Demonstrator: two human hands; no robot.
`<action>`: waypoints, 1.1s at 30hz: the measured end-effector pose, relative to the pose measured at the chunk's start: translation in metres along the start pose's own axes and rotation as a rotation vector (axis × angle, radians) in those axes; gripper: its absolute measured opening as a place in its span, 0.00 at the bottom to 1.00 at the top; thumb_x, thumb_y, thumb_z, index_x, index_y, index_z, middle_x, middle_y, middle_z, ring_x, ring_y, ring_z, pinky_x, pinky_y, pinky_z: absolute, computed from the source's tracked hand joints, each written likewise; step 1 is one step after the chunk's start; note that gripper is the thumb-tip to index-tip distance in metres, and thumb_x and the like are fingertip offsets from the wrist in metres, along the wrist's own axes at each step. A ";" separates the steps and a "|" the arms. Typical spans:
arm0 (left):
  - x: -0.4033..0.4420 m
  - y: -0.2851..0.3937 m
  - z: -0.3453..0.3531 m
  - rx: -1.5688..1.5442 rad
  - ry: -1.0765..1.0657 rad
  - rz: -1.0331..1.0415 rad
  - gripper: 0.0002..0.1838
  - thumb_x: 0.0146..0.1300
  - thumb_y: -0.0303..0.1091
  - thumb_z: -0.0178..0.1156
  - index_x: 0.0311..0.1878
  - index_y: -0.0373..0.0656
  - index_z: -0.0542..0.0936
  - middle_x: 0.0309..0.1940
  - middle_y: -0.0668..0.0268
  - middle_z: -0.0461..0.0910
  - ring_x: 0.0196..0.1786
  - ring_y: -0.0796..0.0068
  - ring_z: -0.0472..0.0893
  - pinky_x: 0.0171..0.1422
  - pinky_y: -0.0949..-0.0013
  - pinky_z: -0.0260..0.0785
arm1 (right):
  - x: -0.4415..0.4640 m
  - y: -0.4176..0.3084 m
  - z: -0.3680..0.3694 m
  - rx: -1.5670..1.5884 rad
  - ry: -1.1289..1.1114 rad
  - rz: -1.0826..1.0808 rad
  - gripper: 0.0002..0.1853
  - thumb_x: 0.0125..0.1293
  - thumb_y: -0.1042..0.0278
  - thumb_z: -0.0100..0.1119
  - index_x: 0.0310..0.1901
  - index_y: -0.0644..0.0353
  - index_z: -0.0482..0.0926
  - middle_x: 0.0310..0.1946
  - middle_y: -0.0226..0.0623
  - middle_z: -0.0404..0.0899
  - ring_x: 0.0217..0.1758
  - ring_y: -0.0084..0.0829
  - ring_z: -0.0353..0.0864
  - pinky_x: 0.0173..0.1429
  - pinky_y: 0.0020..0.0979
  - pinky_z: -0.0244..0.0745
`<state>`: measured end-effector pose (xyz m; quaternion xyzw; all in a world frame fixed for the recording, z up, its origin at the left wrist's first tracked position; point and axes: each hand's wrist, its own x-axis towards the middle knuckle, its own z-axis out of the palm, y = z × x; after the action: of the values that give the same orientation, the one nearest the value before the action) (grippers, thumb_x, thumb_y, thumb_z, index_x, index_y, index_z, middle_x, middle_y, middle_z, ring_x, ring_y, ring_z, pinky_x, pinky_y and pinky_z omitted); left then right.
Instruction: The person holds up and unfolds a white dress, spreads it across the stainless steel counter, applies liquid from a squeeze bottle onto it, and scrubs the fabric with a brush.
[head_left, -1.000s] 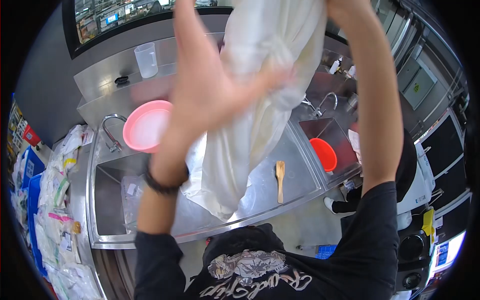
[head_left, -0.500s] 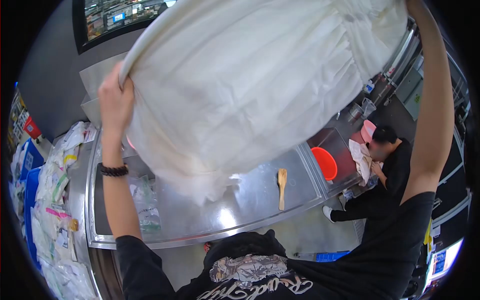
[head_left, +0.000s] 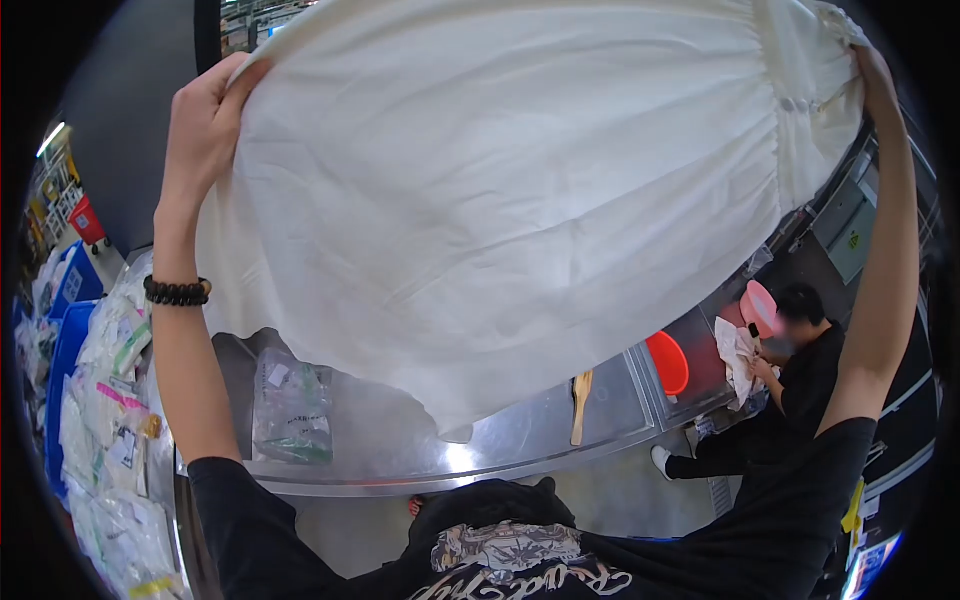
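A large white cloth [head_left: 500, 180] is spread wide in the air between my raised hands, with a gathered seam near its right end. My left hand [head_left: 205, 115] pinches its upper left edge. At the upper right, my right hand [head_left: 872, 75] grips the gathered end, its fingers partly hidden by fabric. The cloth's lower edge hangs over the steel counter [head_left: 400, 455], hiding much of it. Beneath that edge a wooden fork-like utensil [head_left: 579, 410] lies on the counter, its upper end covered.
Clear plastic bags [head_left: 290, 410] lie at the left sink. Bagged items [head_left: 115, 430] and blue bins [head_left: 68, 370] stand at far left. A red basin [head_left: 668, 363] sits in the right sink. Beyond it, a person [head_left: 800, 360] holds pale cloth near a pink basin [head_left: 760, 308].
The white cloth has gone from a bunched, hanging shape to widely spread. My left hand, earlier open, took its edge and moved left and up; my right hand moved right.
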<state>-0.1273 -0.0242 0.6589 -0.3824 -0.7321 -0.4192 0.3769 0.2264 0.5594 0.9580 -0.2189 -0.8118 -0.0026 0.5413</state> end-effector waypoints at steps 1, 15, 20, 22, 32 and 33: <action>-0.001 0.000 -0.001 -0.025 -0.042 -0.009 0.14 0.74 0.38 0.67 0.53 0.39 0.89 0.33 0.71 0.86 0.33 0.77 0.75 0.43 0.73 0.69 | 0.001 0.003 0.002 -0.004 -0.007 0.008 0.25 0.73 0.52 0.65 0.63 0.61 0.84 0.53 0.42 0.88 0.51 0.32 0.87 0.55 0.32 0.83; -0.318 -0.149 -0.044 -0.521 -0.374 -0.755 0.19 0.73 0.42 0.67 0.54 0.35 0.79 0.46 0.62 0.80 0.44 0.72 0.77 0.52 0.70 0.71 | -0.082 -0.015 0.022 0.414 -0.093 0.136 0.22 0.73 0.51 0.65 0.60 0.57 0.87 0.50 0.38 0.89 0.49 0.30 0.86 0.54 0.32 0.81; -0.354 -0.159 -0.049 -0.710 -0.205 -1.117 0.27 0.75 0.48 0.68 0.63 0.34 0.78 0.54 0.56 0.82 0.53 0.69 0.81 0.61 0.67 0.75 | -0.213 -0.060 0.050 0.613 -0.218 0.303 0.16 0.77 0.60 0.60 0.59 0.51 0.90 0.48 0.33 0.89 0.46 0.23 0.85 0.50 0.26 0.82; -0.364 -0.177 -0.042 -0.640 -0.326 -1.149 0.28 0.75 0.49 0.68 0.63 0.33 0.77 0.54 0.55 0.82 0.52 0.69 0.81 0.61 0.68 0.75 | -0.264 -0.060 0.058 0.747 -0.262 0.370 0.15 0.75 0.61 0.63 0.56 0.53 0.90 0.46 0.34 0.89 0.46 0.24 0.84 0.51 0.27 0.81; -0.476 -0.249 0.154 0.343 -0.494 -0.657 0.19 0.70 0.39 0.66 0.58 0.37 0.84 0.49 0.50 0.86 0.50 0.50 0.84 0.58 0.53 0.77 | -0.509 -0.049 0.171 0.271 -0.024 0.365 0.42 0.53 0.88 0.57 0.75 0.60 0.74 0.78 0.45 0.72 0.68 0.41 0.82 0.72 0.34 0.76; -0.483 -0.230 0.171 0.326 -0.446 -0.619 0.21 0.68 0.36 0.66 0.63 0.41 0.83 0.55 0.52 0.85 0.56 0.52 0.84 0.62 0.54 0.76 | -0.532 -0.045 0.200 0.143 -0.023 0.048 0.47 0.48 0.89 0.58 0.77 0.55 0.73 0.79 0.45 0.71 0.62 0.44 0.85 0.61 0.33 0.81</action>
<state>-0.1638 -0.0695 0.1000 -0.1607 -0.9331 -0.2983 0.1207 0.2043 0.3795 0.4171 -0.1989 -0.8105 0.0709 0.5464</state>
